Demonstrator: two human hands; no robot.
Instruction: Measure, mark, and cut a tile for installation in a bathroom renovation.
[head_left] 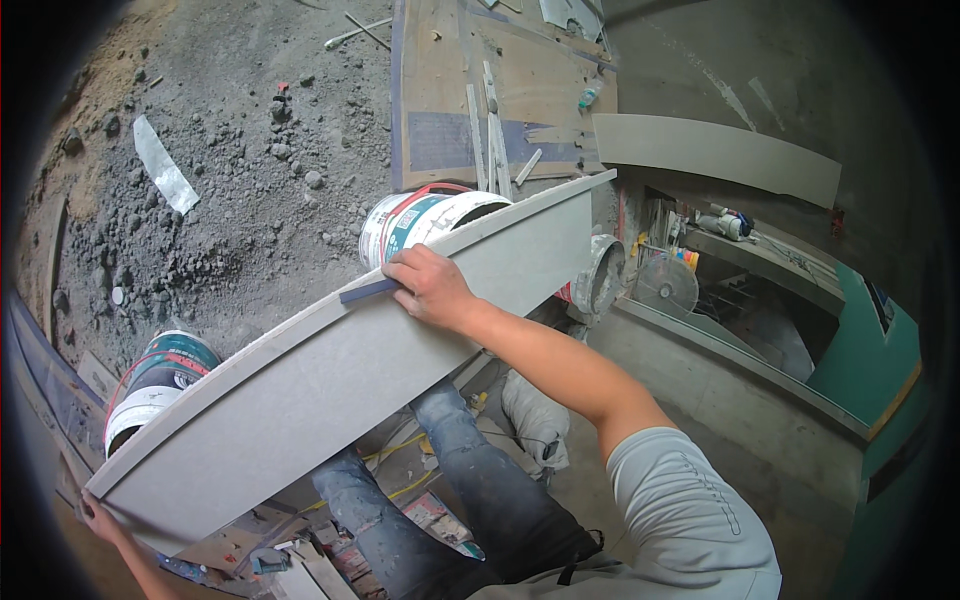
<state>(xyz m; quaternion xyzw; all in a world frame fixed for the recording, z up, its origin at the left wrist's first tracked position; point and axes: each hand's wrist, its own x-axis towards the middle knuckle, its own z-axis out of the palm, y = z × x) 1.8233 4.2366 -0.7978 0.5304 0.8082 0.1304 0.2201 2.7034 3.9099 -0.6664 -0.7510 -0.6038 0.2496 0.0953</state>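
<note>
Pretty big pale slab [300, 420], slanted from lower left to upper centre, seemingly rested on a left bucket [170, 365] and a centre bucket [385, 225]. Likely heavy, stiff, chip-prone; best gripped near both ends. Printing can be seen on both buckets, too small to be read reliably. At lower left, the corner's touched by the left hand [98, 518], grip mostly hidden, can't be told. Mid-frame, a dark stick [365, 291] is pinched by the right hand [432, 287].

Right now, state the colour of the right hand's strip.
The strip is slate blue in the head view.
</note>
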